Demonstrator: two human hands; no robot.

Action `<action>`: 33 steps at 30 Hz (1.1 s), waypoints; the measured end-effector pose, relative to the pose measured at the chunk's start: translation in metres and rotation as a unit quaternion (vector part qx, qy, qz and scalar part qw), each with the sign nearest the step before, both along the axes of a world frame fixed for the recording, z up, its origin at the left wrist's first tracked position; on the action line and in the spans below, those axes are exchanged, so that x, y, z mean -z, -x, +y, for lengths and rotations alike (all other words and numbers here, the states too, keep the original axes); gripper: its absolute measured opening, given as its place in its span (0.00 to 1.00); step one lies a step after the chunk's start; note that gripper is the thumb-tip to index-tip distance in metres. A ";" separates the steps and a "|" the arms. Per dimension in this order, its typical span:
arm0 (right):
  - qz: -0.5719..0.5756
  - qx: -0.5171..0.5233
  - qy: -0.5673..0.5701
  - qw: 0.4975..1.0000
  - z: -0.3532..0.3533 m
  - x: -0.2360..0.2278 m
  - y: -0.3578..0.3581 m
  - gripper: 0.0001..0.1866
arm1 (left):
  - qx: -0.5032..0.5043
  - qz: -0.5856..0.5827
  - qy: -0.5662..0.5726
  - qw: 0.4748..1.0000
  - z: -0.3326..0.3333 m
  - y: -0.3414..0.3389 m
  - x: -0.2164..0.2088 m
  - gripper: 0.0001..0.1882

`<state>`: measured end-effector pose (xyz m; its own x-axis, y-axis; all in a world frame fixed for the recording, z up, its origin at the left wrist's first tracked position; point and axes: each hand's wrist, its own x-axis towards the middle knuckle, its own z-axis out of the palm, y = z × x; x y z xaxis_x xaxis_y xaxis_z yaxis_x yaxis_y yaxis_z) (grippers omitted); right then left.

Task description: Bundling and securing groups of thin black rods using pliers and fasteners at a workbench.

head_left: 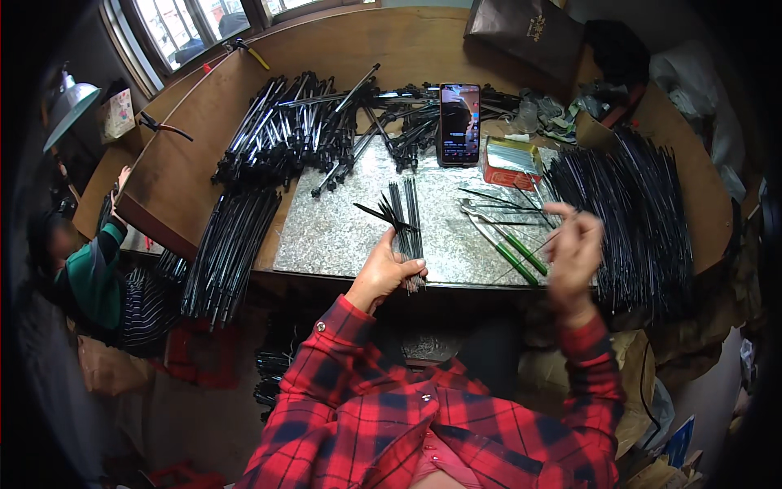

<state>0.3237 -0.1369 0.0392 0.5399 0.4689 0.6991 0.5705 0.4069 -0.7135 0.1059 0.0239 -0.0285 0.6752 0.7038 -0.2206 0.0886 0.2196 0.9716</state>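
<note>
My left hand [383, 267] grips a small bundle of thin black rods [414, 213] that lies on the metal-topped table, pointing away from me. Dark strips cross the bundle and stick out to its left just above my fingers. Raised over the right part of the tabletop, my right hand [577, 248] is blurred. Its fingers look pinched on a thin wire [525, 259] that slants down to the left. Next to it lie pliers with green handles [513, 254]. Several loose black rods [509, 205] are spread beyond the pliers.
A phone [459, 126] stands upright at the back beside a red tin [509, 175] of thin sticks. Black rods are heaped at the right [623, 228] and left [232, 253]; rods with black end fittings [285, 130] pile behind. Wooden boards edge the table. Another person [98, 265] sits at left.
</note>
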 end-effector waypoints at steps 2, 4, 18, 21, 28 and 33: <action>0.030 0.023 -0.014 0.999 0.001 -0.030 -0.027 0.08 | -0.006 0.008 -0.004 1.000 0.004 0.004 0.005 0.44; 0.035 0.077 0.034 0.996 0.004 -0.062 -0.054 0.09 | 0.013 -0.015 0.007 1.000 0.011 0.005 0.016 0.48; -0.264 -0.161 0.341 0.888 0.125 0.031 -0.008 0.19 | -0.069 0.057 -0.362 0.928 0.048 -0.022 0.005 0.12; -0.203 -0.242 0.310 0.897 0.137 0.037 0.020 0.20 | -0.052 0.080 -0.431 0.897 0.053 -0.027 0.004 0.11; -0.061 -0.261 0.348 0.898 0.149 0.051 0.021 0.10 | -0.028 0.062 -0.375 0.924 0.070 -0.014 0.005 0.11; 0.015 -0.339 0.311 0.888 0.152 0.044 0.027 0.11 | 0.009 0.020 -0.436 0.900 0.072 -0.012 0.000 0.10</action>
<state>0.2964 0.0150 -0.0050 0.0015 0.9834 0.1815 0.3215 0.1714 -0.9313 0.1180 0.0959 -0.0289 0.6917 0.6106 0.3857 0.1234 -0.6261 0.7699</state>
